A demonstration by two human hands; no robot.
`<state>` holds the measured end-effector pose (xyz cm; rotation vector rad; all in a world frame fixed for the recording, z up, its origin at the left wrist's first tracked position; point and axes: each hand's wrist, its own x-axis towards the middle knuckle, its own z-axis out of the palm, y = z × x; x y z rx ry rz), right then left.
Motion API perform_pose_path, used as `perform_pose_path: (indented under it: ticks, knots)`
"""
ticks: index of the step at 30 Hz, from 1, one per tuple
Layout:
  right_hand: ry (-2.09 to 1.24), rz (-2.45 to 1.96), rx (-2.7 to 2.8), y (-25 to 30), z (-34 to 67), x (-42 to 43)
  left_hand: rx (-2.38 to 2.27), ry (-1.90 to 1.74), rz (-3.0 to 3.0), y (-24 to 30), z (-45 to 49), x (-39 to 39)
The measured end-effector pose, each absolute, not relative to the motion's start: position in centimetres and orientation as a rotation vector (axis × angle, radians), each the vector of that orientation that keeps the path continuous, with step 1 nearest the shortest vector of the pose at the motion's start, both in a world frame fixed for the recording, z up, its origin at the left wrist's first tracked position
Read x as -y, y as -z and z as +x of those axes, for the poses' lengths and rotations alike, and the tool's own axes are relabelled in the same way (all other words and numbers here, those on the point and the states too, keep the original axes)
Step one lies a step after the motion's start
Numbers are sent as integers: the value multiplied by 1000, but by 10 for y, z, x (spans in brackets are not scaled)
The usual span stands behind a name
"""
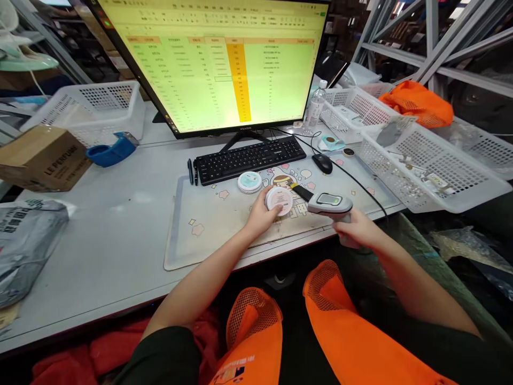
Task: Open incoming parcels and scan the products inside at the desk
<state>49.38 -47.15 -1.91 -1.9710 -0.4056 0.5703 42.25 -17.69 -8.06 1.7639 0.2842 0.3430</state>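
Note:
My left hand [262,216] is closed round a round white compact [279,200], tilted up on the cartoon desk mat [208,224]. In my right hand [356,230] is a grey handheld barcode scanner [331,203], gripped by its handle and aimed left at the compact. A second round white case [249,182] lies flat on the mat just behind, in front of the black keyboard [250,158].
A large monitor [216,59] showing a spreadsheet stands behind the keyboard. A mouse [323,163], water bottle [315,109] and white baskets [433,166] sit to the right. On the left are a blue tape dispenser [110,149], cardboard box [42,158], grey mailer bag [24,240] and another basket [96,107].

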Motion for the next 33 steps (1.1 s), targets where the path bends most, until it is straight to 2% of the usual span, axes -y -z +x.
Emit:
perform_pose_path:
  ticks: [6,8,10,12,15,19,25,30,33]
  knots:
    - [-487,-1988,-6,31,581,519,-251,-161,1657,81,423,173]
    - [-451,-2122,-44,36,610,528,-210,-103,1607,79,423,173]
    - [-286,-2419,-20,38,625,532,-171,-71,1581,78,422,172]
    - [24,-2700,59,38,622,528,-140,-65,1566,77,421,171]
    - [302,-2645,290,39,589,504,-104,-63,1557,78,421,169]
    - [-18,-2213,593,53,531,449,-12,-19,1584,80,417,171]
    - [-266,-1996,668,75,491,419,164,-5,1729,82,414,170]
    - [-439,-1782,393,79,492,467,-1,-537,2214,79,432,129]
    - [-447,-1702,224,80,487,489,-137,-771,2302,75,436,112]
